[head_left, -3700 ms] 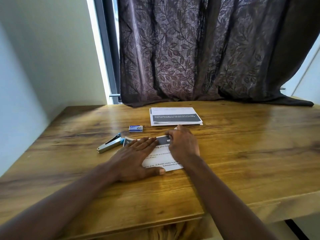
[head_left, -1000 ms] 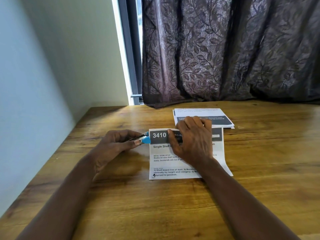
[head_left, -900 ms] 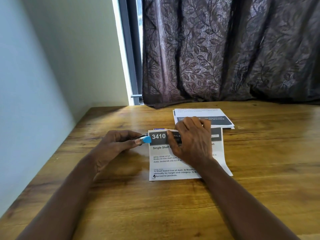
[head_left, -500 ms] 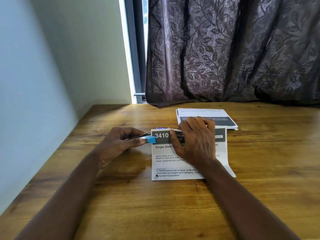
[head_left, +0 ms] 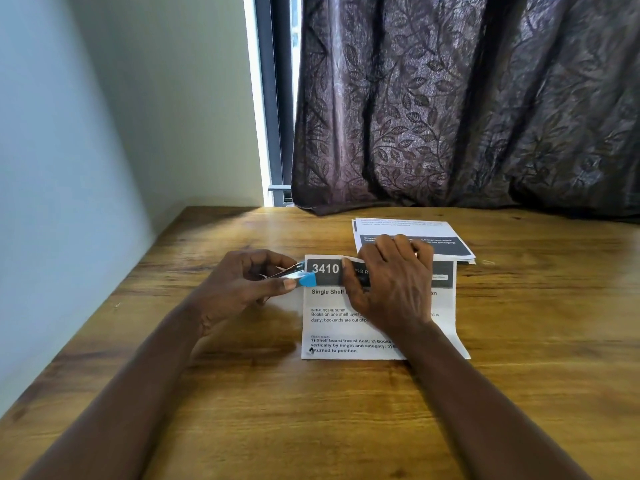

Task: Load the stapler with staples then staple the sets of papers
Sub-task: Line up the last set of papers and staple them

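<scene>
A set of printed papers (head_left: 346,327) headed "3410" lies on the wooden table (head_left: 311,410) in front of me. My left hand (head_left: 242,289) grips a small stapler (head_left: 301,277) with a metal top and a blue tip. The stapler's jaws sit over the top left corner of the set. My right hand (head_left: 391,282) lies flat on the upper part of the sheets, pressing them down. Further back lies a second stack of papers (head_left: 415,233), partly hidden behind my right hand. The staple box is not visible.
A pale wall (head_left: 69,202) runs along the table's left edge. A dark leaf-patterned curtain (head_left: 450,98) hangs at the back and touches the tabletop. A window frame (head_left: 273,98) shows left of the curtain.
My left hand picked up the stapler from the table and brought it to the set's top left corner. In the last second the blue tip slid slightly further onto the paper.
</scene>
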`<action>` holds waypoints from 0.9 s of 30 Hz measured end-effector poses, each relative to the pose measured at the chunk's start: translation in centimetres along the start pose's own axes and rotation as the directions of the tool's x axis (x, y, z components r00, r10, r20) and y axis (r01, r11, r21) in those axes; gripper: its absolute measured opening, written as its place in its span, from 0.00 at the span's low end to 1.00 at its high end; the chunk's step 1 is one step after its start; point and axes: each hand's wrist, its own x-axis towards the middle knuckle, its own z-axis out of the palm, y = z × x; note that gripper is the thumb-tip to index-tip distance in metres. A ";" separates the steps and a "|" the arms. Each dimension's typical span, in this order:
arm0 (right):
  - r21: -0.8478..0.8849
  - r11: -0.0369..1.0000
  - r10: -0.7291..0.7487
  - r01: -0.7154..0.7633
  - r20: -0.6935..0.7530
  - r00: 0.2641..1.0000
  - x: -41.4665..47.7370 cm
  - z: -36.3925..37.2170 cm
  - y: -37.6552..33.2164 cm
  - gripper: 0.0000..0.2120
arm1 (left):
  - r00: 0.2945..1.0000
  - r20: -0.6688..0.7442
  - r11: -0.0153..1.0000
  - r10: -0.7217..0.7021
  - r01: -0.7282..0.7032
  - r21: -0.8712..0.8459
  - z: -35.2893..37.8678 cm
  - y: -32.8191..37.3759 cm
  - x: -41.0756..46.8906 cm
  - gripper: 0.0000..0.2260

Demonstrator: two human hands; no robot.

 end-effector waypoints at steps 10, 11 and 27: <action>0.003 0.999 -0.040 0.040 -0.019 0.999 0.0 0.0 -0.2 0.15 | 0.999 0.046 0.999 0.026 -0.027 0.024 0.9 -0.1 0.1 0.13; 0.005 0.999 -0.043 0.043 -0.020 0.999 0.0 0.0 -0.2 0.15 | 0.999 0.039 0.999 0.037 -0.038 0.033 0.9 -0.2 0.2 0.11; 0.022 0.997 -0.078 0.078 0.011 0.997 0.0 0.0 -0.2 0.16 | 0.990 -0.028 0.986 0.135 -0.131 0.105 0.8 -0.6 1.3 0.06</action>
